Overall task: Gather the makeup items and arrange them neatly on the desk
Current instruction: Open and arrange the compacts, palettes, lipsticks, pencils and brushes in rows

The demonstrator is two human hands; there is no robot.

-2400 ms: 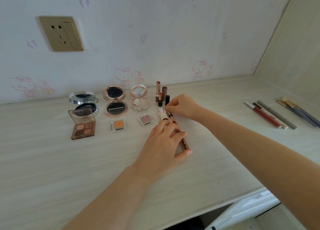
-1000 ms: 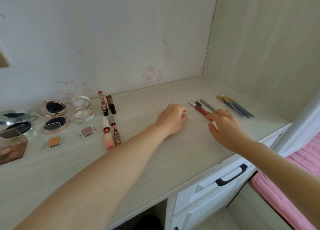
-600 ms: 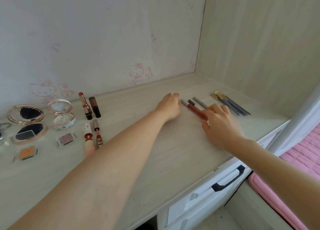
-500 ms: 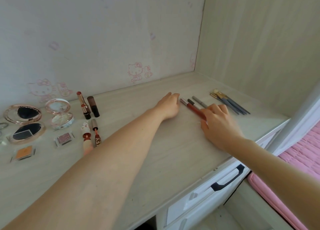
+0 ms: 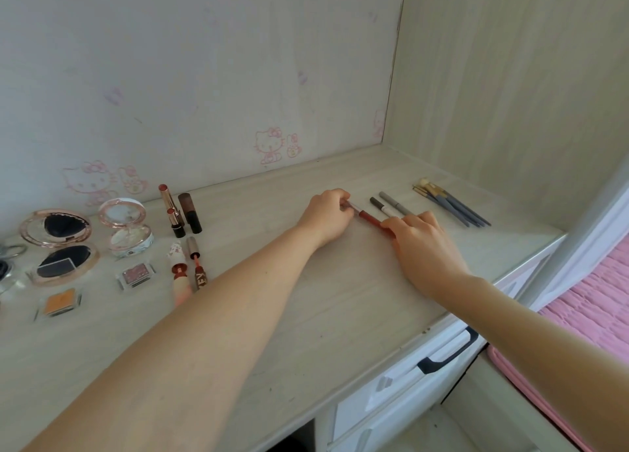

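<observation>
Two hands pinch a red pencil lying on the bench.
Left hand (image 5: pixel 328 215) holds its far end, right hand (image 5: pixel 420 237) its near end of the red pencil (image 5: pixel 369 217); best lifted level.

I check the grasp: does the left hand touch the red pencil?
Touching. The head view shows left hand fingertips pinching the red pencil end.
</observation>
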